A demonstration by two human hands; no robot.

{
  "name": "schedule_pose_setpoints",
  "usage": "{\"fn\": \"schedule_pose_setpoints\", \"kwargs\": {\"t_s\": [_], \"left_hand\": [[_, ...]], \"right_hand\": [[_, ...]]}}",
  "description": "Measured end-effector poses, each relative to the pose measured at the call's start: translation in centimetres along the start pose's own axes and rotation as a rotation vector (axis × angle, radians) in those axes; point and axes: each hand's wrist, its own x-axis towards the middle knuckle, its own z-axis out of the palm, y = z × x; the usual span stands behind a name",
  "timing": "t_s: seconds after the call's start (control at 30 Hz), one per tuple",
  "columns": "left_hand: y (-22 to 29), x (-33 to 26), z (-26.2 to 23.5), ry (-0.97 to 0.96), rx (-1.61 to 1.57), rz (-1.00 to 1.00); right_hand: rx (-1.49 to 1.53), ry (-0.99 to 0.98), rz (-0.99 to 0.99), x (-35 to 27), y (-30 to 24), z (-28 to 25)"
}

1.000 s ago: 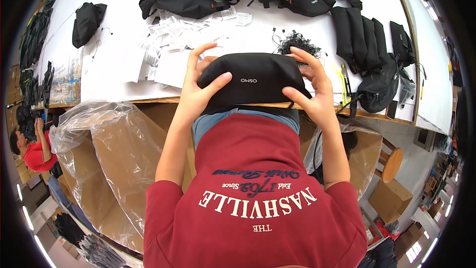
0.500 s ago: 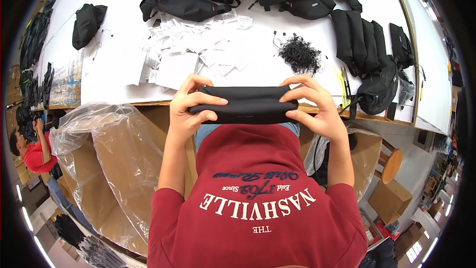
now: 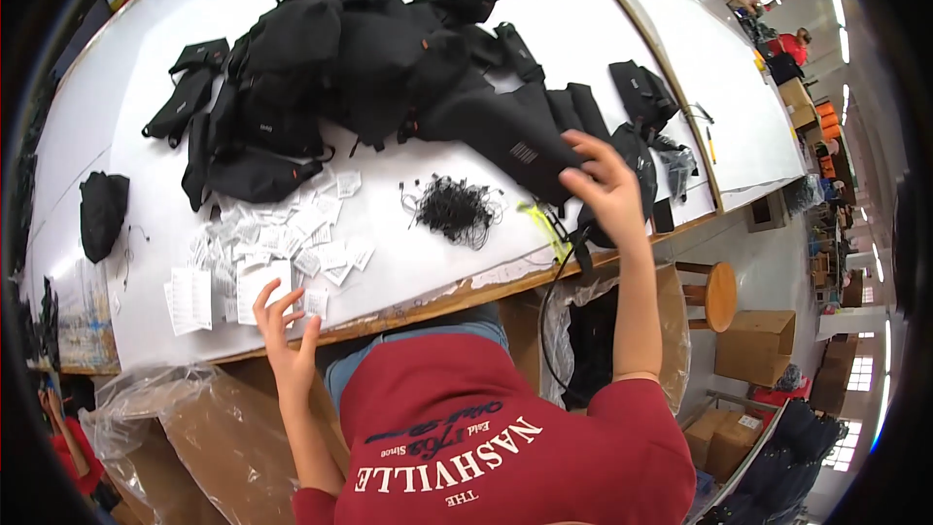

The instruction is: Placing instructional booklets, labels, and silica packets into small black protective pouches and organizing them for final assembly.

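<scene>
At the right of the table, my right hand [image 3: 607, 185] has its thumb and fingers closed on the end of a black fabric pouch [image 3: 486, 126], somewhat blurred, with a small pale printed patch. The pouch reaches left toward a heap of black bags [image 3: 330, 68]. My left hand [image 3: 289, 331] holds nothing. Its fingers are spread over the table's front edge, close to a stack of white cards [image 3: 255, 290] and a scatter of small white paper tags [image 3: 326, 224]. Between the hands lies a tangle of thin black cords [image 3: 455, 209].
Yellow-handled snips [image 3: 546, 231] lie at the front edge, right of the cords. A lone black bag [image 3: 103, 214] sits at far left. Below the table stand plastic-lined cartons [image 3: 214, 437]. A round wooden stool [image 3: 719, 297] and a cardboard box [image 3: 755, 347] are at right.
My left hand has let go of the black pouch and moved down-left, opening. My right hand has carried the pouch up and right over the table. The view has turned to the right.
</scene>
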Motion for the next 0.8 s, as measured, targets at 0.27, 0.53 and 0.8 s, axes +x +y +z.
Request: {"fn": "schedule_pose_setpoints", "kwargs": {"t_s": [0.27, 0.53, 0.8], "left_hand": [[-1.1, 0.7, -2.2, 0.301, 0.362, 0.097], [-2.7, 0.9, -3.5, 0.372, 0.514, 0.014], [-6.3, 1.5, -4.4, 0.288, 0.863, 0.006]], "right_hand": [[-0.655, 0.753, -0.153, 9.9, 9.3, -9.0], [-0.840, 0.272, 0.263, 9.7, 15.4, -8.8], [-0.983, 0.462, -0.187, 7.8, 11.5, -7.0]]}}
